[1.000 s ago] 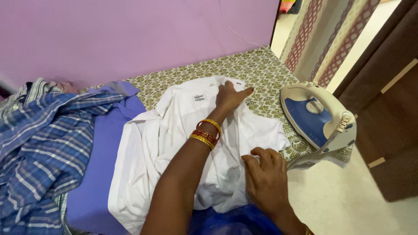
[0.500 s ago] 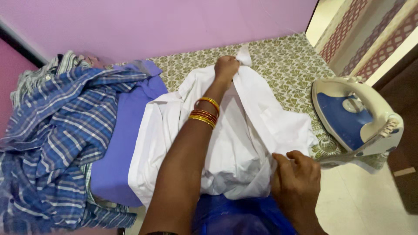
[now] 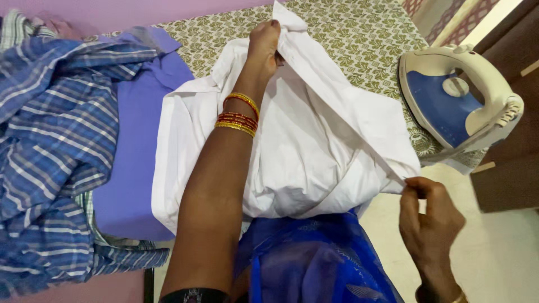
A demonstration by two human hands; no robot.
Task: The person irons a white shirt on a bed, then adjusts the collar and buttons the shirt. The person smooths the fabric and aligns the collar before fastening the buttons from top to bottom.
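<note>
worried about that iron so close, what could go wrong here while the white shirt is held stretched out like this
The iron stands at the table's right edge, close to the right hand pinching the white shirt; a tug or swing of cloth might knock it off or brush the soleplate. The left hand grips the far end, so pulling the shirt taut could drag the purple garment and the checked shirt toward the near edge.

Your left hand grips the white shirt at its far end, near the collar; gold and red bangles sit on that wrist. Your right hand pinches the shirt's near edge, pulling it taut. Blue-and-white iron rests on its side on the patterned cloth, right of the shirt. Purple garment and blue plaid shirt lie left.
</note>
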